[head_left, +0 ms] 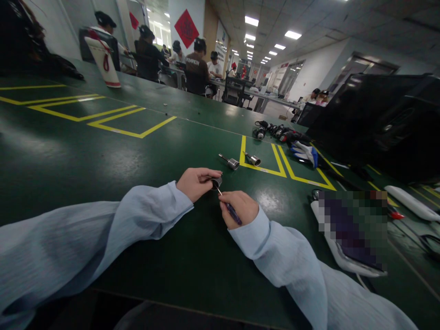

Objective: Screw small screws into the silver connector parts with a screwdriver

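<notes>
Over the green table, my left hand (196,183) grips a small metal cup-shaped part (216,182) between thumb and fingers, its opening towards me. My right hand (239,207) is closed around the dark purple handle of a screwdriver (233,213). The thin shaft points up and left, its tip at the cup-shaped part; whether it touches inside is too small to tell. Beyond my hands lie two similar metal parts with stems, one (233,164) just outside the yellow tape and another (254,160) at the tape's left corner.
A phone-like device (354,233) lies at the right. Farther back are a blue and white glove (305,154) and dark cylindrical parts with cables (260,133). A paper cup (104,63) stands at the back left. Several people sit at tables beyond.
</notes>
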A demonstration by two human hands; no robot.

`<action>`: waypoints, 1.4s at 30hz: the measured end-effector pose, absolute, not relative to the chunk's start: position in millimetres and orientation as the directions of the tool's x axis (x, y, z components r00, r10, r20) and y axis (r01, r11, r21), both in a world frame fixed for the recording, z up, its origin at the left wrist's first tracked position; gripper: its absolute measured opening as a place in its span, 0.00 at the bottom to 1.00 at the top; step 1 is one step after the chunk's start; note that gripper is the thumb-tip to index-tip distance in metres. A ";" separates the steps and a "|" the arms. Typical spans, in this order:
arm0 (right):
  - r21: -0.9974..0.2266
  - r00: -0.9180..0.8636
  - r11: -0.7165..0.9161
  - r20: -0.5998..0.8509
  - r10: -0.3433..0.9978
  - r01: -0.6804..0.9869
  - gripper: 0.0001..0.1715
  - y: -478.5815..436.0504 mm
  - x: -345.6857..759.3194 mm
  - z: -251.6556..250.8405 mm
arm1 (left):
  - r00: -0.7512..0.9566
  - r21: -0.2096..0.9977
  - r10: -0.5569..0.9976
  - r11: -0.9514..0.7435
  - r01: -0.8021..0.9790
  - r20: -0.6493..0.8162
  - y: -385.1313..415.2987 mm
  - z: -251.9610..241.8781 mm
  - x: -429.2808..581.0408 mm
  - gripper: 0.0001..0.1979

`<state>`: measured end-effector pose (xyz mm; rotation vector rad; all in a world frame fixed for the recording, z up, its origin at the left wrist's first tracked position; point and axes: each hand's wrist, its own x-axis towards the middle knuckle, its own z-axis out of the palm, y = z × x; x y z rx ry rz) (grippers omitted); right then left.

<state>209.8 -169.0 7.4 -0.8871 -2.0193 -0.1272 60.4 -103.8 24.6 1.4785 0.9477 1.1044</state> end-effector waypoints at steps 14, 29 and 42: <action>-0.248 -0.347 0.744 0.763 0.545 0.621 0.08 -170.1 211.0 10.8 | 0.275 0.985 0.947 -0.174 0.015 0.163 -105.5 25.0 59.3 0.14; -0.483 -0.113 0.668 0.757 0.644 0.566 0.08 -177.7 217.1 21.2 | 0.303 0.976 0.945 -0.173 0.135 0.125 -105.5 27.1 58.1 0.16; -0.942 0.264 0.328 0.335 0.904 0.074 0.25 -168.3 229.4 32.8 | 0.311 0.973 0.938 -0.199 0.118 0.154 -104.1 24.7 57.0 0.13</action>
